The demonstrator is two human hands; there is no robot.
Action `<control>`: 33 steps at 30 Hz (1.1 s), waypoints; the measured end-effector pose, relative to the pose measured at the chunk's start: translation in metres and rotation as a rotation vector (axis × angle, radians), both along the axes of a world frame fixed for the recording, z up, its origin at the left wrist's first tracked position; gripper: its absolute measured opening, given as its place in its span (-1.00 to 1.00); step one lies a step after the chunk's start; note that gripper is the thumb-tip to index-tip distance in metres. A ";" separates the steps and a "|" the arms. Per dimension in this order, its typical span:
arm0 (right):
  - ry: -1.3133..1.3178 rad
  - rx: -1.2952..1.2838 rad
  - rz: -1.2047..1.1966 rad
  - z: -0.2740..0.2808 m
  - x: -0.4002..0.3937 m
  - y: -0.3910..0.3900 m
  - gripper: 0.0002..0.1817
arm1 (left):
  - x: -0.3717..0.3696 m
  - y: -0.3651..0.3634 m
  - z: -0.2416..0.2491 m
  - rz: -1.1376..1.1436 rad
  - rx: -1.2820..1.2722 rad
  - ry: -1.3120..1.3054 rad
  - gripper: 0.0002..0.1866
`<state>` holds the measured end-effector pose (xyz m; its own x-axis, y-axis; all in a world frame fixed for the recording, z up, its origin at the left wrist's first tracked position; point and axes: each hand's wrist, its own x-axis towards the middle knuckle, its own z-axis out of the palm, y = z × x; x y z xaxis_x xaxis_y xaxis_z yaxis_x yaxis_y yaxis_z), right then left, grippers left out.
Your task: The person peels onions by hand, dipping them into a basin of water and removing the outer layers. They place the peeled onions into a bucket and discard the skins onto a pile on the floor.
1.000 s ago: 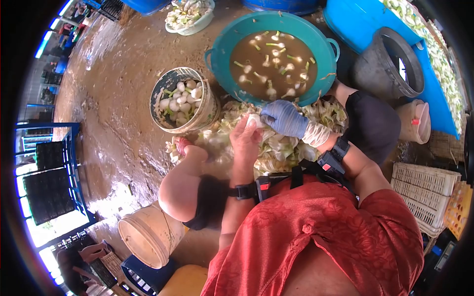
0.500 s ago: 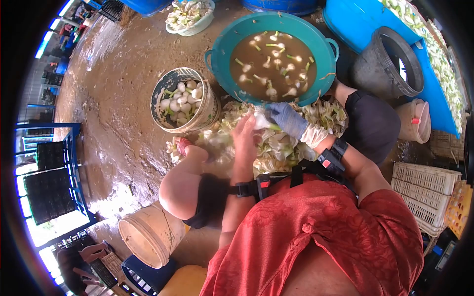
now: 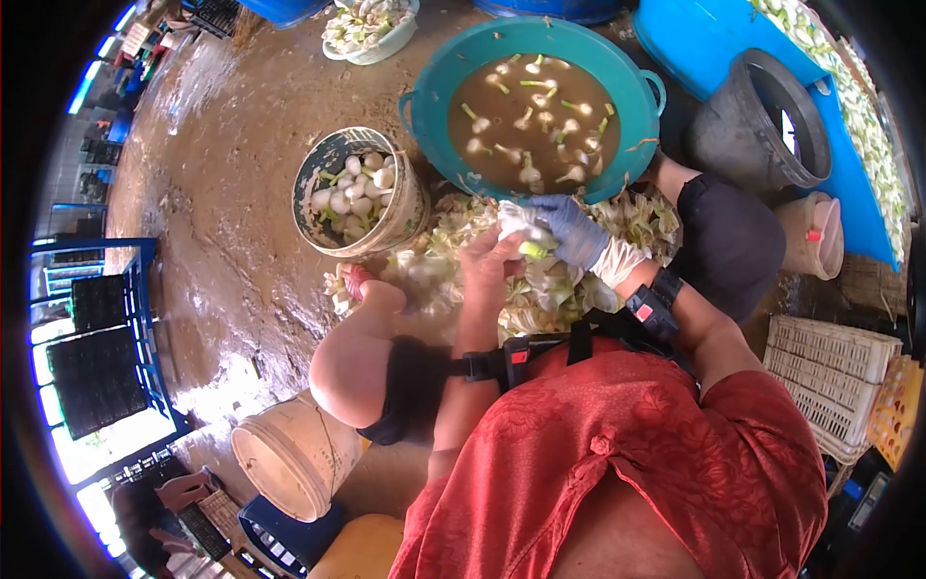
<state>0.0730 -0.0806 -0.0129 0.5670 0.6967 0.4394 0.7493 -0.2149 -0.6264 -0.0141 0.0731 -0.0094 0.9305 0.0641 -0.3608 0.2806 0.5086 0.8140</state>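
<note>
A white garlic bulb [image 3: 519, 222] with a short green stem is between my two hands, above a pile of peeled leaves [image 3: 550, 294]. My bare left hand [image 3: 487, 256] pinches it from the left. In its blue glove, my right hand [image 3: 571, 234] has its fingers curled on the other side of the garlic, partly covering it. Just beyond them stands a teal tub [image 3: 424, 87] of brown water, where several garlic bulbs [image 3: 545, 101] float. A dirty bucket [image 3: 410, 217] left of my hands holds several more cleaned bulbs [image 3: 357, 193].
A pale basin [image 3: 381, 48] of leaves stands on the wet floor at the back. To the right are a black bucket [image 3: 738, 135], a blue tray [image 3: 868, 193] heaped with garlic, and white crates [image 3: 825, 376]. An empty bucket [image 3: 280, 454] lies tipped at lower left.
The garlic has turned between my hands, with its green stem end now nearer my body. My gloved fingers have shifted slightly over it.
</note>
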 end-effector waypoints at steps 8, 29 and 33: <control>1.503 0.642 -0.126 0.014 0.023 -0.033 -0.70 | 0.001 0.012 -0.020 0.063 -0.563 -0.044 -0.68; 0.621 -0.859 -0.293 -0.173 0.149 0.044 -0.56 | 0.029 0.025 -0.018 0.415 -0.253 0.249 -0.80; 0.836 -0.231 0.073 -0.133 0.132 0.031 -0.53 | 0.030 0.018 -0.018 0.451 -0.148 0.269 -0.82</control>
<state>0.2051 -0.0491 -0.1458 0.5912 0.7641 -0.2581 0.0802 -0.3742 -0.9239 0.0156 0.0915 -0.0276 0.6961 0.3656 -0.6178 0.1966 0.7306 0.6539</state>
